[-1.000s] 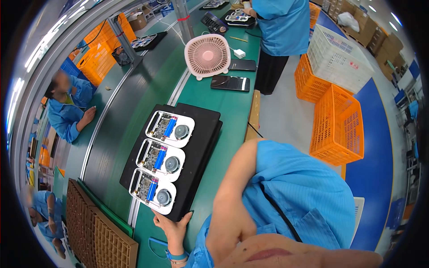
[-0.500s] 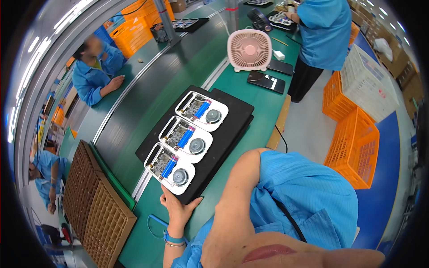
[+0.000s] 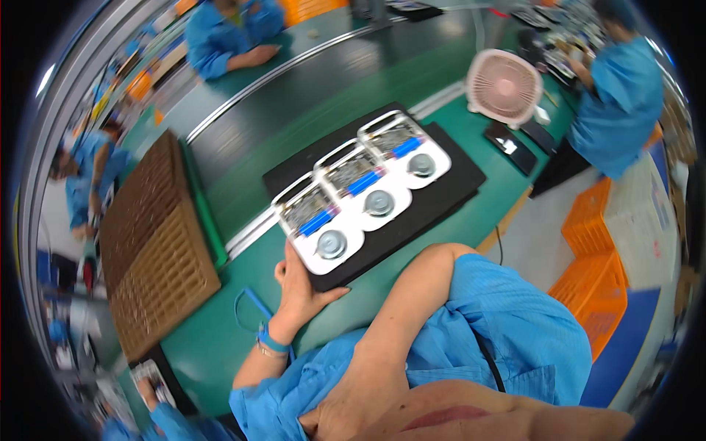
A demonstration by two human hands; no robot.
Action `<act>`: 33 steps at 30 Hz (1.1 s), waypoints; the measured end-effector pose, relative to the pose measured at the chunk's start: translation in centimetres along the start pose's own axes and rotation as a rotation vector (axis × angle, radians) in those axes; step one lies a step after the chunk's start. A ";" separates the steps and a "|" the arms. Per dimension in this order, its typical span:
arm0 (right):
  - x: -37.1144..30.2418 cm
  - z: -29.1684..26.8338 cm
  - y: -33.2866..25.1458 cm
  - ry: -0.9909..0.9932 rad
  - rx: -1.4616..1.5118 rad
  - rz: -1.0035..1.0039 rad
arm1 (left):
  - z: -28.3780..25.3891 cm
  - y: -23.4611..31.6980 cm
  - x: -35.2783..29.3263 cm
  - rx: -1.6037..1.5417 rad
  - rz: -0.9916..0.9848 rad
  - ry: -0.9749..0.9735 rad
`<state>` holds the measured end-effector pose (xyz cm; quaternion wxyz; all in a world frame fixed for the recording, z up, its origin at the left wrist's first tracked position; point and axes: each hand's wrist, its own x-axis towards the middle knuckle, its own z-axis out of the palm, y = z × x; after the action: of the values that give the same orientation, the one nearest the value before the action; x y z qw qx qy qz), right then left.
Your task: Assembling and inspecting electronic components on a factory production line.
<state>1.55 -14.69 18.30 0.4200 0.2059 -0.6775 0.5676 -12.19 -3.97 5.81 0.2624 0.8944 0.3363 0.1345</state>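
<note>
My left hand (image 3: 298, 294) lies at the near-left corner of a black foam pad (image 3: 456, 165), touching its edge. Its thumb and forefinger are spread apart. On the pad, three white plastic housings with loop handles stand side by side: a near one (image 3: 346, 259), a middle one (image 3: 398, 197) and a far one (image 3: 440, 153). Each shows a circuit board, a blue cylindrical cell and a round grey speaker-like part. My right arm is folded up, and my right hand (image 3: 357, 404) rests against my upper chest, its fingers mostly hidden.
Brown gridded trays (image 3: 158, 257) lie at left beside a dark conveyor belt (image 3: 294, 103). A pink fan (image 3: 505, 87) and a phone (image 3: 511, 149) are at far right. Orange crates (image 3: 596, 294) stand on the floor. Co-workers sit across, right and lower left.
The view has swung, shifting the scene, with the fan farther right. A co-worker's hand at a device now shows at lower left. My left hand stays at the pad's corner.
</note>
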 end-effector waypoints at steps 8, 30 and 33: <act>3.4 1.0 -0.2 -0.569 -0.195 0.110 | 1.7 -0.8 -1.0 -0.007 0.113 0.136; 2.7 0.0 1.5 -0.492 -0.192 0.027 | 2.4 -1.9 -1.3 -0.013 0.131 0.149; 2.3 0.2 0.9 -0.433 -0.253 0.036 | 2.5 -1.6 -1.4 -0.007 0.115 0.133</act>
<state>-0.48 -14.22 19.66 0.2774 0.2566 -0.8208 0.4283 -12.99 -4.81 2.78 0.2347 0.9004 0.3006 0.2095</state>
